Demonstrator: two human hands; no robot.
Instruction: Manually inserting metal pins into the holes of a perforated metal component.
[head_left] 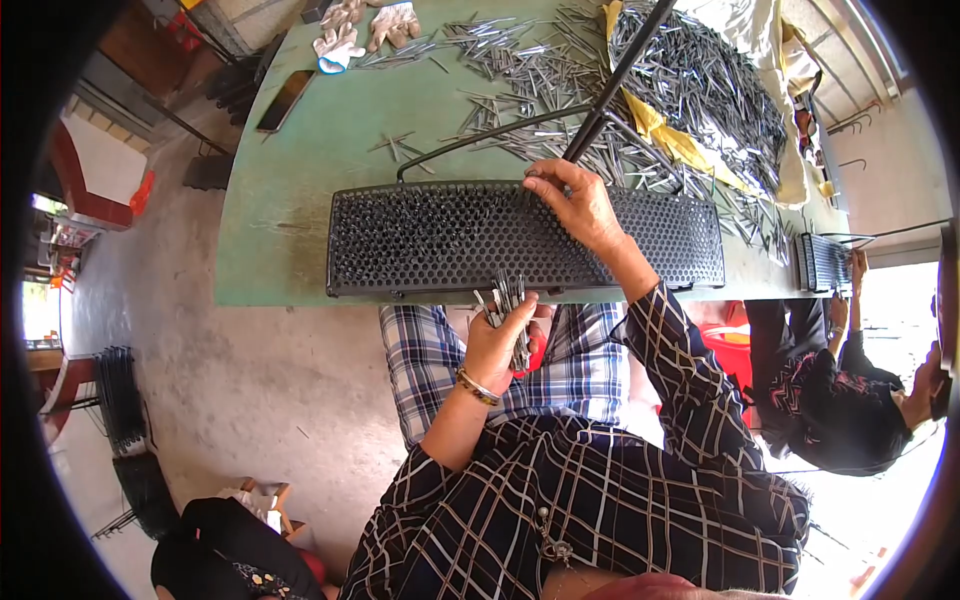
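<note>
My left hand (497, 345), held just below the table's front edge, is closed around a bundle of thin grey metal rods (512, 295) that stick up past the fingers. In front of me a long black perforated metal rack (440, 240) lies along the table edge, with rows of small round holes and a bent wire frame behind it. Many holes in its left and middle parts look filled with dark shiny pieces; the right part shows more bare holes. Over the rack's upper edge, right of its middle, my right hand (580, 205) has thumb and fingertips pinched together. What they hold is too small to tell.
Loose metal rods (510, 65) cover the far tabletop, beside an open sack (700, 90) heaped with more. A phone (286, 100) and work gloves (365, 35) lie at the far left. A black bar (630, 60) rises behind the rack. Another person (840, 400) handles a similar rack at the right.
</note>
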